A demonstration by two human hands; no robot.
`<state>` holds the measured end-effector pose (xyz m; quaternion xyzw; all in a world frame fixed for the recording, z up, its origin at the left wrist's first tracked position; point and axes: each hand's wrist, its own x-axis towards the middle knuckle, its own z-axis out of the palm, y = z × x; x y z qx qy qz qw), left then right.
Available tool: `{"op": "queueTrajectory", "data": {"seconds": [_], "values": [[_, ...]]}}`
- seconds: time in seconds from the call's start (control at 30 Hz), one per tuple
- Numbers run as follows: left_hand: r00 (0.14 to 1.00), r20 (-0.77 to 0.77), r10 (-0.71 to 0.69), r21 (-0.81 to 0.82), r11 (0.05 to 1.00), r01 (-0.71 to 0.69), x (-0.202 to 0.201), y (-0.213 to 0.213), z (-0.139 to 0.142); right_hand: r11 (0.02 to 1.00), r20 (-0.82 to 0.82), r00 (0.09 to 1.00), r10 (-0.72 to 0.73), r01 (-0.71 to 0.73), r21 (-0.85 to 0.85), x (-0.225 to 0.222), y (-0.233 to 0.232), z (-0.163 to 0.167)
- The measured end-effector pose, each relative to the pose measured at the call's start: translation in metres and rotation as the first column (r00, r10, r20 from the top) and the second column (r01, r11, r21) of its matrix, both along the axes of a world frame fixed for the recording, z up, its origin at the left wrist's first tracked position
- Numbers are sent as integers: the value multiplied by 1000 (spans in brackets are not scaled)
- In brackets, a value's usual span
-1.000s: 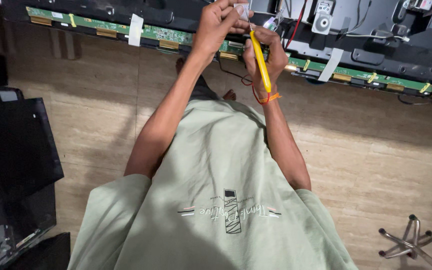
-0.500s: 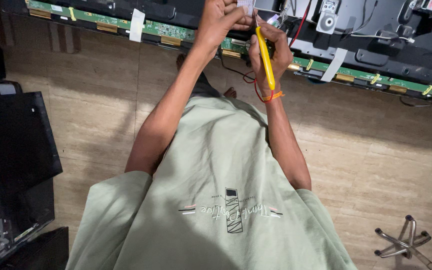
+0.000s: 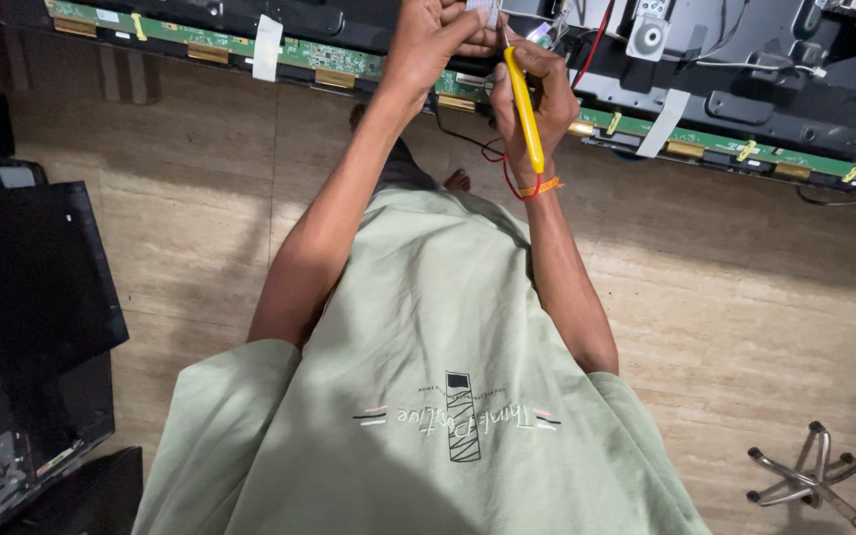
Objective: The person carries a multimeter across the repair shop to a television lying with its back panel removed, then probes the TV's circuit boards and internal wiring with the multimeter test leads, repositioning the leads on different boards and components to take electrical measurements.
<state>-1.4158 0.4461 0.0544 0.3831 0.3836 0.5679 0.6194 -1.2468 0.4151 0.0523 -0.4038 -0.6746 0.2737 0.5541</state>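
Yellow-handled tool [image 3: 525, 109] first: it stands nearly upright in the frame, its tip up by the fingers and its butt end down at the wrist. The right hand [image 3: 532, 99] is wrapped around it, fingers curled tight on the upper shaft, so the tool lies along the palm side of that hand. At the hand's 6 o'clock sits an orange wristband [image 3: 539, 186], just touching the tool's lower end.

At 10 o'clock from the tool, the left hand [image 3: 433, 40] is closed, pinching a small pale part [image 3: 482, 10] at the top edge of the view; what that part is, I cannot tell. The two hands almost meet there.

Both work over the opened back of a flat-screen television [image 3: 745, 79], black panel with a long green circuit strip [image 3: 230, 48] along its near edge and a red wire [image 3: 601, 35] at 1 o'clock. Below, a beige tiled floor [image 3: 745, 317], a metal stand base [image 3: 802, 476] at 4 o'clock, dark screen panels [image 3: 32, 287] at 8 o'clock.
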Motion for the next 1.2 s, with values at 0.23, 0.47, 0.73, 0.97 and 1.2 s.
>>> {"op": "queueTrajectory", "data": {"seconds": [0.23, 0.47, 0.73, 0.97, 1.2], "values": [[999, -36, 6, 32, 999, -5, 0, -1, 2, 1000, 0, 1000, -11, 11, -1, 0, 1, -2], [999, -52, -8, 34, 999, 9, -2, -2, 2, 1000, -31, 999, -13, 13, -10, -1, 0, -1], [999, -47, 10, 36, 999, -8, -2, 1, -1, 1000, -35, 999, 4, -5, -1, -1, 2, 0], [1000, -30, -5, 14, 1000, 6, -2, 1, 1, 1000, -13, 1000, -10, 10, -4, 0, 2, 0], [1000, -14, -4, 29, 1000, 4, -4, 1, -1, 1000, -32, 999, -6, 5, -5, -2, 2, -1]]}}
